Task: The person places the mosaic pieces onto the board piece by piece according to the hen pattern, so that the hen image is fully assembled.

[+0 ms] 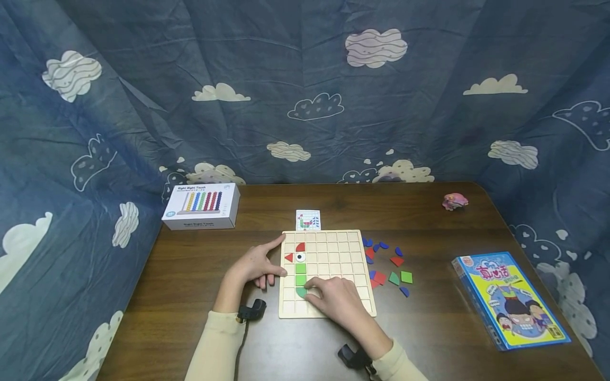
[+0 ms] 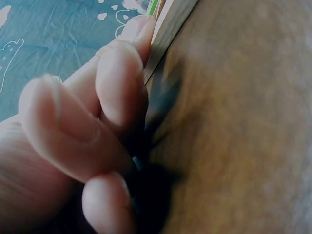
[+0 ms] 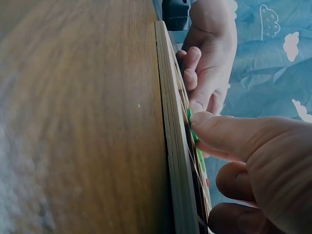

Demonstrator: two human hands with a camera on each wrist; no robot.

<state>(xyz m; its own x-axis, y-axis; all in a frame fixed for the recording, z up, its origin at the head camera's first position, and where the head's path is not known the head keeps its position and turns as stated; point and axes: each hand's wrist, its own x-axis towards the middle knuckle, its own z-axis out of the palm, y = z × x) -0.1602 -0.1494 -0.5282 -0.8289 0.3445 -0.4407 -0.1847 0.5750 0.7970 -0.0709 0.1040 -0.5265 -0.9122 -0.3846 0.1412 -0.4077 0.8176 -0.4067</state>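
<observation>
— Backdrop: dk. blue cloud curtain (image 1: 267,63). Surface: brown table (image 1: 181,296). Main item?
— 1 gridded board (image 1: 338,264), approx. ctr.; pattern card (image 1: 308,219) at its far edge.
— Hands?
— L. hand (image 1: 256,263): digits spread, two at board's left edge, no pinch. R. hand (image 1: 338,299): thumb & finger pinched on 1 green rounded pc. (image 1: 301,292), near left part of board, just nearside of 2 green sqs. (image 1: 301,274).
— Pc. seated?
— Can't tell; fingertips hide part.
— Risks?
— (1) Pc. could sit askew over a grid line if let go crooked. (2) Nearer green sq. could get nudged, R. fingers being so close. (3) Board might skid if R. presses w/o L. steadying. (4) Loose pcs. (image 1: 396,261), right, some just beside board: a slide that way or stray sleeve could scatter them.
— Other stock?
— White box (image 1: 200,206), far left; pink toy (image 1: 455,201), far right; game box (image 1: 514,301), right. Well apart, prob. low risk.
</observation>
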